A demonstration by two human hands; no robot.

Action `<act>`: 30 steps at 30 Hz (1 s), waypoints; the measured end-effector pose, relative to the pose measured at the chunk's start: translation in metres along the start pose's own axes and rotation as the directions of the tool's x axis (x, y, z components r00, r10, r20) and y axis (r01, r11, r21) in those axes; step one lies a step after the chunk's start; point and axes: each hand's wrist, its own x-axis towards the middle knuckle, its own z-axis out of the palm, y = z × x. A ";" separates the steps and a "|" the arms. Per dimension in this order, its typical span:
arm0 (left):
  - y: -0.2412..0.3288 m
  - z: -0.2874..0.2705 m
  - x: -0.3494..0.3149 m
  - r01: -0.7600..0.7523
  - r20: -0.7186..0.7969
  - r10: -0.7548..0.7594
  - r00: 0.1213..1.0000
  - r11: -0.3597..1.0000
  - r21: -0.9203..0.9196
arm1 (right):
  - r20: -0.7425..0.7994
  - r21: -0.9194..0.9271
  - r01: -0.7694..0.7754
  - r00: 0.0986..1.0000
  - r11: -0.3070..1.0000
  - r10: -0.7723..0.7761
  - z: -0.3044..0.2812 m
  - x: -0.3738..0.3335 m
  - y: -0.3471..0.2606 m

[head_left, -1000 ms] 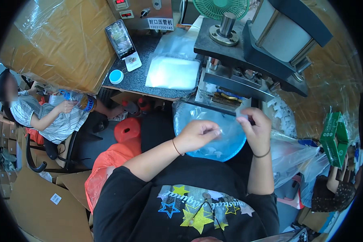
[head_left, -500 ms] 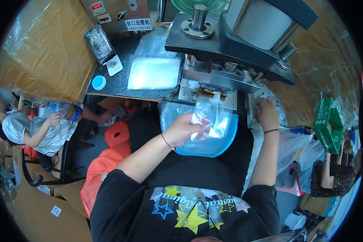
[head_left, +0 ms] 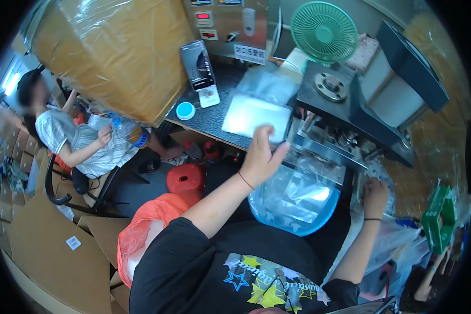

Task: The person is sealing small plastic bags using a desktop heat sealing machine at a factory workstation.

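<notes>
My left hand [head_left: 264, 161] is at the near edge of a stack of flat clear plastic pouches [head_left: 246, 115], its thumb and forefinger apart. Nothing shows between its fingers. Below it, a round blue basin [head_left: 334, 212] on my lap holds loose clear pouches [head_left: 301, 193]. Beside the sealing press [head_left: 332, 147], my right hand [head_left: 376, 199] dips with bent fingers into a heap of small pale pieces [head_left: 383, 171]. Whatever those fingertips grip is hidden.
A phone [head_left: 198, 65] on a stand, a round blue-lidded tub [head_left: 185, 110] and a green fan [head_left: 324, 32] stand on the bench. A large taped carton [head_left: 115, 57] borders its left. Farther left sits a person [head_left: 73, 136] with a bottle. A green box [head_left: 438, 220] is at right.
My left hand has let go of the clear pouch, now in the basin, and moved up to the stack. My right hand stays by the small pieces. The whole view has shifted and tilted.
</notes>
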 end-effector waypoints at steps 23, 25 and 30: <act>0.048 0.009 -0.060 0.121 0.611 0.016 0.791 0.976 -0.181 | -0.147 0.866 0.152 0.988 0.477 -0.048 -0.077 -0.022 -0.145; 0.046 0.020 -0.070 0.488 0.702 -0.092 0.707 0.782 -0.388 | -0.216 0.797 0.253 0.967 0.549 -0.132 -0.078 -0.018 -0.156; 0.044 0.027 -0.080 0.724 0.867 -0.075 0.493 0.587 -0.362 | -0.063 0.673 0.282 0.943 0.684 -0.327 -0.088 -0.028 -0.121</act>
